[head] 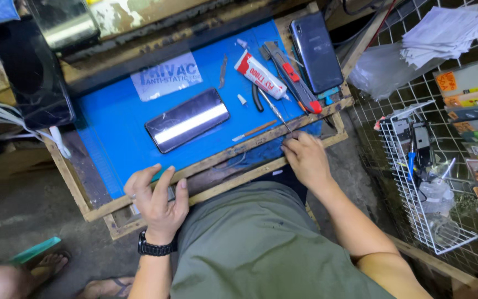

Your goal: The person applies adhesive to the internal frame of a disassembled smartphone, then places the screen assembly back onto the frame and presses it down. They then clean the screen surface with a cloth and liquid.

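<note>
Here the right hand (307, 159) rests at the near edge of the bench (217, 160), fingers curled down into the shallow slot under the wooden rim, about five o'clock from the phone; whether that grip is clenched on anything I cannot tell, since the fingertips are tucked out of sight. The left hand (159, 196) lies at seven o'clock, fingers spread and released over the same rim, holding nothing, a black wristwatch (155, 247) on its wrist.

Outward from the hands, a dark smartphone (187, 119) lies flat on the blue anti-static mat (112, 133), glass up, apparently whole and closed. No part looks lifted off it, so I judge the work on it to be barely begun or paused: the tools lie untouched. At one o'clock from the phone sit a white and red glue tube (259, 73), a red-handled utility knife (291, 76), a thin metal pry tool (223, 71) and tweezers (275, 109); a slim spudger (253, 131) lies at three o'clock. A second smartphone (316, 51), back up, rests at the far right corner of the bench.

Further right, a white wire basket (416, 210) holds small tools too tangled to tell apart. The lower tray beneath the rim is in shadow, its contents unclear. At the bottom left, a bare foot (51, 263) is cut off by the edge.
</note>
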